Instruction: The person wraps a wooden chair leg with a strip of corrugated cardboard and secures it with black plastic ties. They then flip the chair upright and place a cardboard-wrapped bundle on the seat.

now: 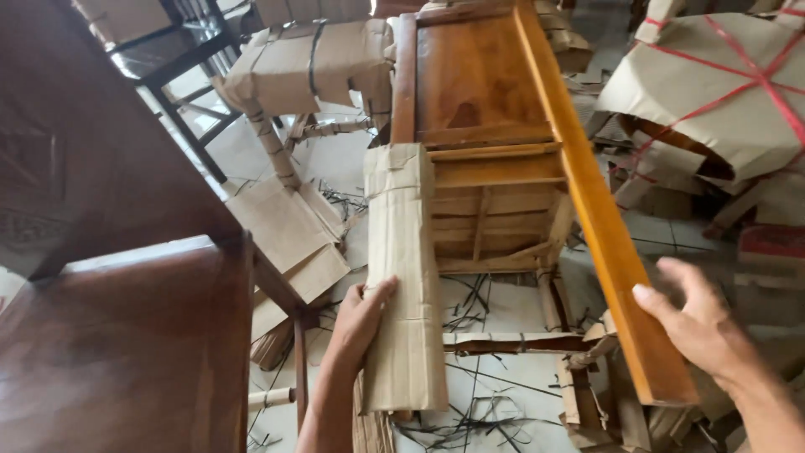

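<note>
Left hand [362,315] grips the cardboard-wrapped chair leg [404,277] beside it.

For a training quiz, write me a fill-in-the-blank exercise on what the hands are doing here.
1. The left hand grips the chair leg wrapped in brown ____.
2. The right hand touches the bare ____ leg.
3. Another wrapped chair is tied with ____ string.
4. Cut black straps lie on the ____.

Missing words: cardboard; wooden; red; floor
</note>
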